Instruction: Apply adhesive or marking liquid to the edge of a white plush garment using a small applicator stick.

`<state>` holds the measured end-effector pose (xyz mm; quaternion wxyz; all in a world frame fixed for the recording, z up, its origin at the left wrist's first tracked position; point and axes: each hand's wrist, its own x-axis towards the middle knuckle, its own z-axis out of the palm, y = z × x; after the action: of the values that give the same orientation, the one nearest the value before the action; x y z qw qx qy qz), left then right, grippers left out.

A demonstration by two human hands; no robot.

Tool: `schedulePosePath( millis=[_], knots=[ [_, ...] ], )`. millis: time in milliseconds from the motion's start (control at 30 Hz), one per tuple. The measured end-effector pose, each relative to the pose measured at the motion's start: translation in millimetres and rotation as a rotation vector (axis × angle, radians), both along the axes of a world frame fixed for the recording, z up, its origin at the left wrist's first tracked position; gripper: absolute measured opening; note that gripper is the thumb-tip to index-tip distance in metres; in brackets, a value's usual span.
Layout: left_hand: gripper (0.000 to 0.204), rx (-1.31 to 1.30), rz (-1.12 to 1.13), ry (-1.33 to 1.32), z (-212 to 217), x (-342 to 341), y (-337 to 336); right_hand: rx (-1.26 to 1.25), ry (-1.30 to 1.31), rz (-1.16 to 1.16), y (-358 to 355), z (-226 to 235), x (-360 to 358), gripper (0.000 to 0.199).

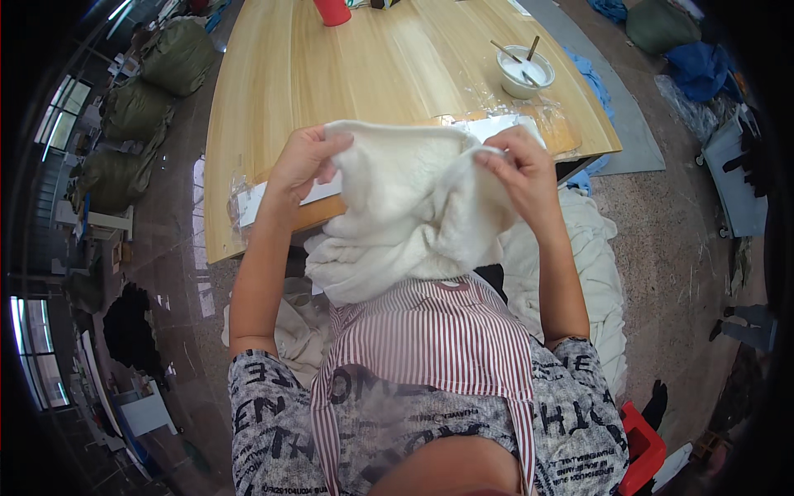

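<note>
A fluffy cream-white cloth [397, 178] is stretched between my two hands, over the near edge of the wooden table [364, 66]. My left hand [308, 161] pinches its upper left corner between thumb and fingers. At the upper right, my right hand [521, 169] grips the opposite edge, where the fabric folds over. The rest of the cloth hangs down and bunches in my lap, on the red-and-white striped apron [430, 331]. What lies behind the cloth at the table edge is partly hidden.
On the table's right stands a white tub [525, 73] with sticks in white contents. A red container [332, 11] is at the far edge. More white cloth [571, 264] is heaped at my right, some [302, 331] at my left. Green sacks [136, 107] line the left floor.
</note>
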<state>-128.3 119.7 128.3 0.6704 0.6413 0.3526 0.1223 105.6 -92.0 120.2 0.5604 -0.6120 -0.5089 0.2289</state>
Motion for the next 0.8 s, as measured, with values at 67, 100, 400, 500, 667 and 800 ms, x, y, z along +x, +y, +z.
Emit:
schedulePosePath(
  millis=[67,100,400,500,667,800],
  knots=[
    [0.019,-0.081,0.091,-0.127,-2,17,-14,0.009,0.057,0.384,-8,10,-22,0.013],
    [0.019,-0.110,0.077,-0.168,-3,26,-22,0.035,0.038,0.648,-6,14,-33,0.014],
    [0.021,0.322,-0.274,-0.018,8,38,-71,-0.083,-0.187,0.147,29,19,-41,0.044],
    [0.020,0.513,-0.374,-0.020,13,37,-67,-0.122,-0.227,0.136,30,22,-39,0.039],
    [0.018,0.697,-0.315,0.084,13,45,-69,-0.142,-0.439,0.084,32,24,-39,0.025],
    [0.013,0.727,-0.309,-0.011,7,48,-62,-0.104,-0.489,0.137,29,21,-32,0.022]
  ],
)
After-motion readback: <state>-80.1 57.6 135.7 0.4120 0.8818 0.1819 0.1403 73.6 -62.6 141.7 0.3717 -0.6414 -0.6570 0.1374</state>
